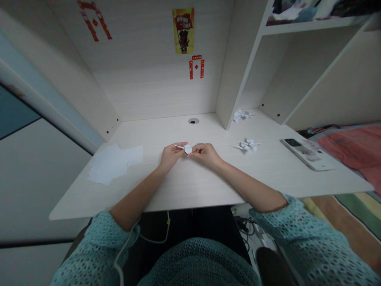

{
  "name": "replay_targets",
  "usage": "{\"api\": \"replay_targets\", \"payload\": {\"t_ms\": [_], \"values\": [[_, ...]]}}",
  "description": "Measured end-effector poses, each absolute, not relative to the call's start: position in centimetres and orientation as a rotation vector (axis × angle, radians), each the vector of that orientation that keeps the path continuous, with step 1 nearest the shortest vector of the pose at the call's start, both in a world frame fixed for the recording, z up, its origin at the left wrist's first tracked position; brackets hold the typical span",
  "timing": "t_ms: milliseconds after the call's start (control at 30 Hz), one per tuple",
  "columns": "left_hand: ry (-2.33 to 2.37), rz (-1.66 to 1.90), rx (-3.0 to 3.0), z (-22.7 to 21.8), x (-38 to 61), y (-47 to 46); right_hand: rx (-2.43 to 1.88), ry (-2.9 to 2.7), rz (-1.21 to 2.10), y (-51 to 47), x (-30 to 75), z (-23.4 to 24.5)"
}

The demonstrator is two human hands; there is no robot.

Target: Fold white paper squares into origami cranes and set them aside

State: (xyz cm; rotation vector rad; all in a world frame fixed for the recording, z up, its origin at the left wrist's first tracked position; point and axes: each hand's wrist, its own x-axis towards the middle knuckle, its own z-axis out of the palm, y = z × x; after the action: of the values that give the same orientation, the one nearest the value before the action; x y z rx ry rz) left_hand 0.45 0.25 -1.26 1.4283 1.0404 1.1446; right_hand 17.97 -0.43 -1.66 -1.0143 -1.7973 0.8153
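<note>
A small folded white paper figure (187, 148) sits between both hands, just above the middle of the pale wooden desk (190, 186). My left hand (171, 154) pinches its left side with closed fingers. From the other side my right hand (206, 153) grips it, fingers curled. Both forearms rest on the desk, teal knit sleeves pushed up.
A stack of white paper sheets (113, 163) lies at the left. Folded paper figures (247, 145) lie right of my hands, another (242, 115) in the shelf nook. A phone (308, 154) rests at the far right. A cable hole (193, 120) is at the back.
</note>
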Motion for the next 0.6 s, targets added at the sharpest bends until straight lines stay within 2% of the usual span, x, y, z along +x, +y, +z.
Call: {"api": "replay_targets", "payload": {"t_ms": [167, 367, 600], "values": [[1.058, 1.199, 1.455, -0.7, 0.1, 0.6, -1.088, -1.777, 0.943, 0.3, 19.2, -1.1], [0.918, 1.108, 1.576, -0.2, 0.1, 0.4, -1.088, -1.429, 1.101, 1.7, 19.2, -2.1], [0.801, 0.907, 1.637, 0.4, 0.5, -0.8, -0.856, -1.726, 1.299, 1.1, 19.0, -1.6]]}}
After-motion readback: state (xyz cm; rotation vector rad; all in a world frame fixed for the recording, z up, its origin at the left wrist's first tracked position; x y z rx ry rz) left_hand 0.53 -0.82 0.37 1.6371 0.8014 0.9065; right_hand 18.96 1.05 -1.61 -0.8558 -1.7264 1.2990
